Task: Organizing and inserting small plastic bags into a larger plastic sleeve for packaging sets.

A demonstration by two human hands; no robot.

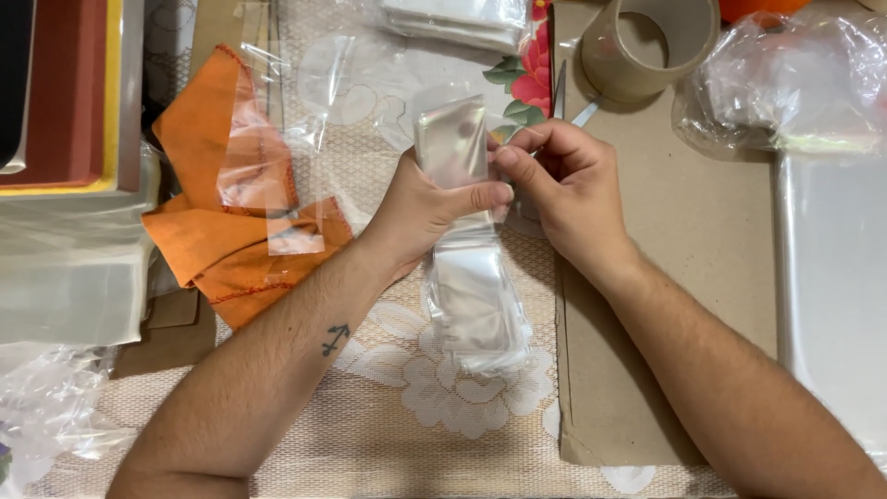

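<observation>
Left hand (434, 199) is closed round a stack of clear, glossy plastic sleeves (467, 277), thumb pressed across the front, fingers wrapped behind. Stack stands roughly upright over the table centre; its top end pokes above the fist, the rest hangs below, slightly fanned at the bottom, over a cream lace tablecloth (416, 407). Right hand (554, 176) is curled nearly shut, fingertips pinching the stack's right edge near the top, touching the left thumb. Both forearms come in from the bottom corners, wrists bent inward; small dark tattoo on the left one. Flat brown cardboard sheet (693, 231) lies under the right wrist. Crumpled orange cloth w/ red stitching (222, 231), partly under loose clear film, sits left of the hands. Brown packing tape roll (647, 42) sits top right, crinkly clear bags (795, 83) beside it
</observation>
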